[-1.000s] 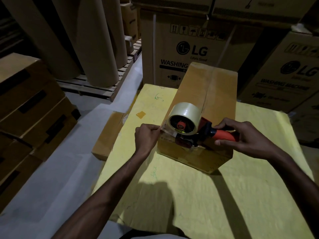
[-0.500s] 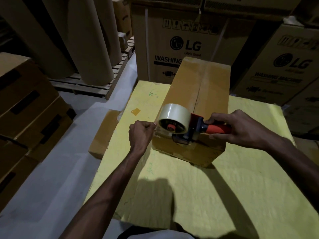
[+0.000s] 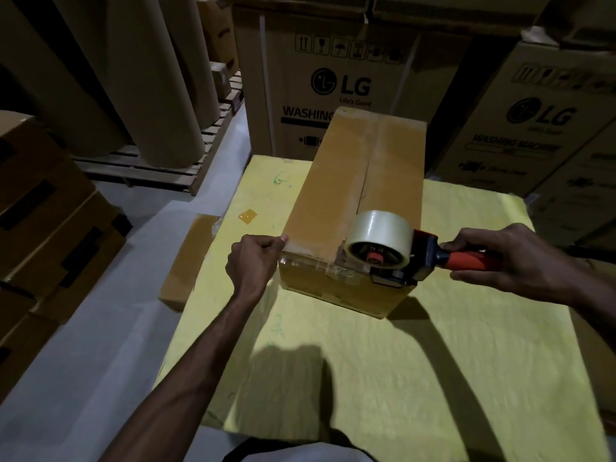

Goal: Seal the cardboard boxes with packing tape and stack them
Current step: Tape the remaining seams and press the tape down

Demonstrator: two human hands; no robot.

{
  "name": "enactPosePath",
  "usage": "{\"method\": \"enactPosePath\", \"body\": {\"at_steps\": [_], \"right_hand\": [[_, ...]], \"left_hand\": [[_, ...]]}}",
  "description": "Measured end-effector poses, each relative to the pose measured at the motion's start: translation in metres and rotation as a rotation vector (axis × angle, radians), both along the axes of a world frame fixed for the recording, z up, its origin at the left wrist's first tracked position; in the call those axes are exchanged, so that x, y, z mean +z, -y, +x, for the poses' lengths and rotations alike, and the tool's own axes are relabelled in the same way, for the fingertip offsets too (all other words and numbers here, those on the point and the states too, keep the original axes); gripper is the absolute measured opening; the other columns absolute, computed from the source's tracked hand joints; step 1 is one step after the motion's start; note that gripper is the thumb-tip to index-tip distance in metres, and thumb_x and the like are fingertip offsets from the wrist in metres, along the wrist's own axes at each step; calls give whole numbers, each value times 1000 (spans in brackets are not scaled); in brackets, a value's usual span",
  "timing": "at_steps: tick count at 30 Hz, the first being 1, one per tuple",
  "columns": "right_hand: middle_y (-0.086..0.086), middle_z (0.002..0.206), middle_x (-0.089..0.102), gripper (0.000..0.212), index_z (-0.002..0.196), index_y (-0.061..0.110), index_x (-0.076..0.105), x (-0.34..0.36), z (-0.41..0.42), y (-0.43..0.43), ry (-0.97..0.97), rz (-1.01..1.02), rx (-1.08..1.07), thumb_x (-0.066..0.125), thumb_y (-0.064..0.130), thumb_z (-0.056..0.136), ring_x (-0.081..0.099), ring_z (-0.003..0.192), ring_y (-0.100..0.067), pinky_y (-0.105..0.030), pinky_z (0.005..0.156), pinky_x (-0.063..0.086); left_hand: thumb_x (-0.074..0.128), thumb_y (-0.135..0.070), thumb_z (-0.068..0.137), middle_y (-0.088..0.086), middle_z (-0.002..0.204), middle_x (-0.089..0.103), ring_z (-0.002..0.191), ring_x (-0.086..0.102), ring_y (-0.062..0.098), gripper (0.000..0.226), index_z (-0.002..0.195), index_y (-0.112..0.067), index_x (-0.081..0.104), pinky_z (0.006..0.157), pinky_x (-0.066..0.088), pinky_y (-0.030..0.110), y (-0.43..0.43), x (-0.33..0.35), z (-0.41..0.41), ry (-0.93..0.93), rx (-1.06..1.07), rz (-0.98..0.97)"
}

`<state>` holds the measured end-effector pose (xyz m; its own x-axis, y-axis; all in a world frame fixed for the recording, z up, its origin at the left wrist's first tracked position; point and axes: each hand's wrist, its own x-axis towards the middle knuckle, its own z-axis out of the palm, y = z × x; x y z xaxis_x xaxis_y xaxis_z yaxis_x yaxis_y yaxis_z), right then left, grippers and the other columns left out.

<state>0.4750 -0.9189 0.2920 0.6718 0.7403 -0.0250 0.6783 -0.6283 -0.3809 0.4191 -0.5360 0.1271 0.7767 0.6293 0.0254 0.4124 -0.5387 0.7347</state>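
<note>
Your right hand (image 3: 500, 258) has carried the tape dispenser (image 3: 396, 261) across the near end of the cardboard box (image 3: 350, 181). A second ago it sat right beside your left hand (image 3: 255, 261), and now the two are well apart. Taking the box top as a clock with 12 away from you, the dispenser is close to the 5 o'clock corner. The left hand has stayed at the 7 o'clock corner. Between them a tape strip (image 3: 313, 263) lies along the near top edge, so the cross strip over this end looks almost fully laid. Your right hand is wrapped round the red handle (image 3: 466, 260), all fingers closed on it. Your left hand is curled into a fist, with the thumb on the corner, and it appears to be pinning the strip's free end there. The box lies lengthwise at 12 o'clock from you on the yellow table cover (image 3: 416, 361). The top seam (image 3: 366, 168) has a sheen that suggests it is already taped. I judge this box to be nearly sealed at the near end, though the far end cannot be checked from here. What remains is to run the strip past the right corner, cut it and rub it down. Keep the left end pinned until the cut, or the strip may lift and wrinkle. Stacking has not begun for this box.
</note>
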Motion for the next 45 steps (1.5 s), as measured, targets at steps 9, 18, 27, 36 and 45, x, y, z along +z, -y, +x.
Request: {"method": "enactPosePath", "body": {"at_steps": [9, 18, 27, 36, 45], "right_hand": [[27, 89, 64, 41, 118, 41, 64, -4, 0, -4, 29, -87, -13, 81, 43, 81, 63, 80, 8, -16, 59, 43], [29, 86, 66, 37, 114, 40, 64, -7, -6, -1, -15, -72, -52, 84, 37, 82, 64, 74, 6, -24, 59, 45], [32, 79, 58, 37, 113, 35, 66, -9, -16, 11, 46, -103, -71, 84, 35, 81, 61, 73, 12, -7, 58, 35], [22, 84, 69, 32, 116, 50, 58, 8, -30, 74, 18, -150, -171, 66, 60, 87, 62, 62, 5, -28, 50, 52], [33, 70, 58, 34, 108, 42, 64, -16, -32, 80, 70, -103, -216, 77, 48, 78, 62, 63, 4, -26, 51, 49]], "left_hand": [[28, -44, 112, 4, 164, 37, 157, 20, 21, 55, 156, -15, 43, 130, 4, 40, 71, -30, -24, 140, -547, 416], [73, -45, 94, 9, 147, 60, 143, 44, 33, 58, 144, -20, 56, 126, 20, 53, 102, -54, -14, 328, -755, 670], [70, -29, 94, 18, 139, 64, 133, 58, 39, 52, 143, -25, 54, 119, 32, 58, 86, -60, 12, 438, -769, 820], [55, -43, 105, 13, 154, 53, 142, 50, 33, 50, 152, -26, 51, 123, 17, 59, 83, -58, 19, 395, -722, 883], [74, -6, 87, 11, 170, 21, 158, 18, 27, 98, 165, -17, 15, 126, 6, 60, 107, -68, 12, 379, -801, 866]]}}
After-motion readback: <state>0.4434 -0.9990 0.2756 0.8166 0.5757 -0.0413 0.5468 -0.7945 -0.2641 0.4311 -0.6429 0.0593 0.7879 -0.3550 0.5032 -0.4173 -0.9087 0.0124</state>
